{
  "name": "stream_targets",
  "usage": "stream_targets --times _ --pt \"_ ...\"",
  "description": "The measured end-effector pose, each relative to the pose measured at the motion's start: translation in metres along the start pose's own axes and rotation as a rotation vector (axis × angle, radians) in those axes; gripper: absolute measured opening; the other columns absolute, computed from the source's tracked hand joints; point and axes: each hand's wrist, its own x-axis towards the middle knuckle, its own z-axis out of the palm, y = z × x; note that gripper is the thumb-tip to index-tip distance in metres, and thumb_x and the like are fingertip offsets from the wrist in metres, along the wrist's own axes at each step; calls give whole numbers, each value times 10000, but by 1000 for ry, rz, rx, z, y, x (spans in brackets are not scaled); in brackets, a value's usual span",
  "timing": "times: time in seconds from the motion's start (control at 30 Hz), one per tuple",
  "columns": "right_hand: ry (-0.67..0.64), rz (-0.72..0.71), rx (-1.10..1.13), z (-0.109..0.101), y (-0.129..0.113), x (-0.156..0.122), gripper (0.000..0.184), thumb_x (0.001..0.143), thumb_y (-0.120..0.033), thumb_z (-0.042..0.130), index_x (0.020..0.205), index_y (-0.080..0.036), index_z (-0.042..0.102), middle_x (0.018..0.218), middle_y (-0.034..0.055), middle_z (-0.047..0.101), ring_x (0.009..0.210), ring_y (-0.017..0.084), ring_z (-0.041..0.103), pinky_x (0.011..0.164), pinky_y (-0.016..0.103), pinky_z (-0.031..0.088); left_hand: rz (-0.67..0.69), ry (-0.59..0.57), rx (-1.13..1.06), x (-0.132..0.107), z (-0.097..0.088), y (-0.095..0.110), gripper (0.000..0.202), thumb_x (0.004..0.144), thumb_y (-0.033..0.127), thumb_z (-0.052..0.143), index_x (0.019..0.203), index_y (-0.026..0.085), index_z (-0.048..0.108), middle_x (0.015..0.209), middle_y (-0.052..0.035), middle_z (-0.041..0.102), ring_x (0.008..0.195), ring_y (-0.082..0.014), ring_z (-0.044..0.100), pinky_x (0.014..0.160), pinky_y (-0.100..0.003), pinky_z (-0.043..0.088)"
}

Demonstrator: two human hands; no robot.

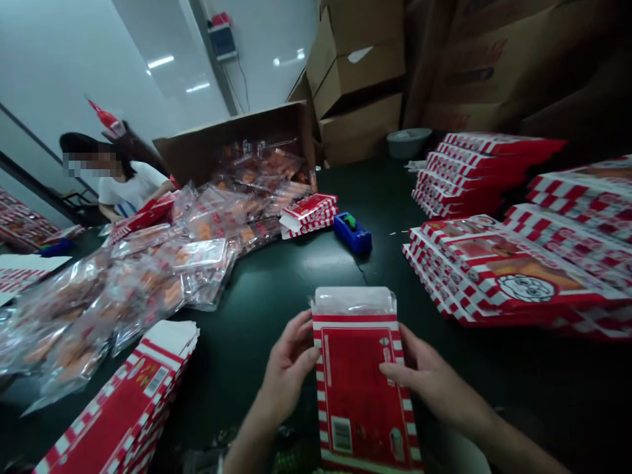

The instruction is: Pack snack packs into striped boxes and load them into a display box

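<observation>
Red/wht pkg (355, 388) upright btwn L grip (290, 361) & R grip (428, 370), both clamped on its sides, over dk grn table (276, 276), cardbd boxes (363, 79) stacked bhd.

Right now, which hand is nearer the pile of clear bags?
Left hand: the pile lies ahead and leftward. The right hand is farther away, at the held carton's right edge.
</observation>
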Motion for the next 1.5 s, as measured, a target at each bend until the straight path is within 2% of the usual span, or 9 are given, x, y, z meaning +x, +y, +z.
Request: stream_targets --times 0.13,0.4,0.57,0.8,0.97,1.13,1.23,1.33,1.5 --pt "169 -22 -46 -2 34 0 947 766 -393 729 1483 -317 116 1395 128 493 1101 278 619 883 439 553 -122 132 -9 -3 4 -46 524 850 290 641 1346 233 481 1235 -98 649 1117 -252 614 962 -389 485" --pt "69 -119 -295 -25 10 6 613 777 -407 704 1330 -280 473 1345 83 558 1064 253 636 867 374 559 -50 -61 438 1 1 -16 364 917 300 529 1277 257 557 1138 -36 685 1029 -189 625 900 -271 469" --pt "-57 -176 -476 -35 9 13 336 827 -419 635 1096 -221 670 1090 57 687 966 223 657 836 324 544 -34 4 542 13 8 -19 238 928 334 474 905 174 649 830 2 637 765 -131 549 714 -207 427" --pt "126 -324 -641 -31 21 10 229 876 -373 548 897 -208 704 963 63 700 912 211 654 840 315 512 -213 67 402 28 11 -32 215 758 279 620 620 151 516 609 43 491 591 -91 427 588 -199 364" --pt "209 -195 -497 -35 19 9 489 804 -385 650 1257 -244 531 984 48 715 893 219 673 769 320 540 -167 234 94 29 21 -41 191 686 186 662 837 188 546 736 41 546 653 -101 516 632 -209 416" --pt "91 -292 -613 -36 13 1 166 824 -371 638 834 -220 707 981 63 716 911 227 661 824 332 509 -40 49 355 22 20 -30 62 726 122 568 696 162 606 771 -17 590 808 -160 568 766 -270 438" --pt "74 -221 -572 -32 14 -6 284 829 -423 630 671 -196 691 1114 95 684 969 245 647 832 337 503 -73 -2 383 19 21 -24 74 765 189 577 700 161 600 825 -42 611 919 -201 583 827 -304 439" --pt "106 -105 -416 -30 7 -7 355 784 -460 683 584 -178 602 1084 101 691 972 247 646 843 338 506 -142 96 482 22 27 -21 199 792 283 610 660 174 510 739 -8 583 728 -145 539 682 -258 419" --pt "23 143 -92 -39 -13 13 439 758 -566 672 1013 -212 632 955 77 704 811 223 678 668 367 573 -172 -40 587 38 27 -15 95 782 261 622 804 170 604 716 17 550 660 -119 484 629 -236 384"
